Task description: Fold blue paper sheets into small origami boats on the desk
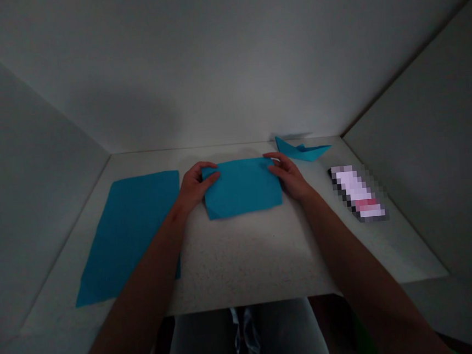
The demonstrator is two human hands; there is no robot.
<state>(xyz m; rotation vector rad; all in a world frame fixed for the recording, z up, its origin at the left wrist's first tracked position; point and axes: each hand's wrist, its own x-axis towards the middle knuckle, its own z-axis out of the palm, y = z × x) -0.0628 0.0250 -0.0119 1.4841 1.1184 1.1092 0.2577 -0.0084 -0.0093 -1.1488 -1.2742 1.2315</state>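
A small blue sheet of paper [243, 188], wider than it is deep, is held in the middle of the desk; whether it is folded I cannot tell. My left hand [197, 185] pinches its upper left corner, thumb on top and fingers at the far edge. At the upper right corner my right hand [287, 173] grips it in the same way, thumb on the face. Just beyond the right hand sits a folded blue paper boat [303, 151]. A larger blue sheet [131, 230] lies flat on the left, partly covered by my left forearm.
The pale speckled desk [248, 269] is bounded by a back wall [219, 79] and side panels. A phone [358, 194], its screen blurred out, lies at the right. My legs [205, 345] show below the front edge.
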